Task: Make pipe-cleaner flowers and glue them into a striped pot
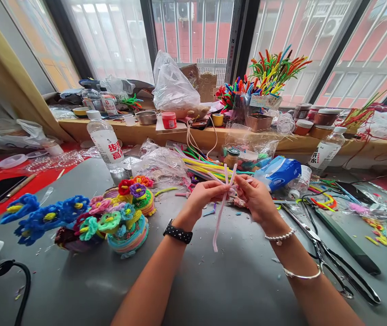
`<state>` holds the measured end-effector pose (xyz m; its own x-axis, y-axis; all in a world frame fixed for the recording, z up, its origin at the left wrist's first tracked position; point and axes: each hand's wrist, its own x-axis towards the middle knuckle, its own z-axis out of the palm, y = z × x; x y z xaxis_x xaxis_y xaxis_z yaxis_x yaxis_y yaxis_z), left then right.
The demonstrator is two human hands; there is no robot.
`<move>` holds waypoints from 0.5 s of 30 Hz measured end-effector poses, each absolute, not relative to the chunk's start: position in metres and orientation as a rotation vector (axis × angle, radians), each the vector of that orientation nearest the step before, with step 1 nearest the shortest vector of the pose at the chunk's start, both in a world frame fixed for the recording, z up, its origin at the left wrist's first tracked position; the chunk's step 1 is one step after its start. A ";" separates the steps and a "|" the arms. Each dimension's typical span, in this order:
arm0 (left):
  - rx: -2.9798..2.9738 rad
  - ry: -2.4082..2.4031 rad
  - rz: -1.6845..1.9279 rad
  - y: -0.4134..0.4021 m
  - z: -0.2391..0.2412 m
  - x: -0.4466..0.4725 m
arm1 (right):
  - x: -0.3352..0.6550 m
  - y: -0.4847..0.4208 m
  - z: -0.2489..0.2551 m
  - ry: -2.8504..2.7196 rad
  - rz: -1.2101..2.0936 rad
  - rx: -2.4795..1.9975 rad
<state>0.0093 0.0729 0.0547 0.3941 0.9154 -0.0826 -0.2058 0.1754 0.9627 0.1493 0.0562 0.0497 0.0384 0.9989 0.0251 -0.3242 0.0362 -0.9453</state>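
Observation:
Pale pink pipe cleaners cross between my two hands above the grey table, with ends sticking up and one long end hanging down. My left hand, with a dark watch on its wrist, pinches them near the crossing. From the other side my right hand is closed on the same pipe cleaners, its fingertips close to the left ones. How the strands join is hidden by my fingers. To the left stand finished pipe-cleaner flowers in several colours, beside blue flowers.
Large scissors and a dark green bar lie at the right. Behind my hands are loose pipe cleaners, a small jar and a blue packet. Bottles stand left and right. A cable curves at lower left.

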 end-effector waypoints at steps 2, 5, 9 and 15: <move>1.066 0.817 1.013 0.074 0.053 0.011 | 0.150 0.056 0.050 -0.960 1.281 -0.984; 0.985 0.814 1.115 0.074 0.052 0.012 | 0.150 0.056 0.049 -1.050 1.256 -1.024; 0.896 0.809 1.157 0.073 0.051 0.013 | 0.146 0.056 0.047 -1.195 1.134 -1.096; 0.860 0.830 1.194 0.072 0.048 0.018 | 0.140 0.056 0.041 -1.338 0.929 -1.101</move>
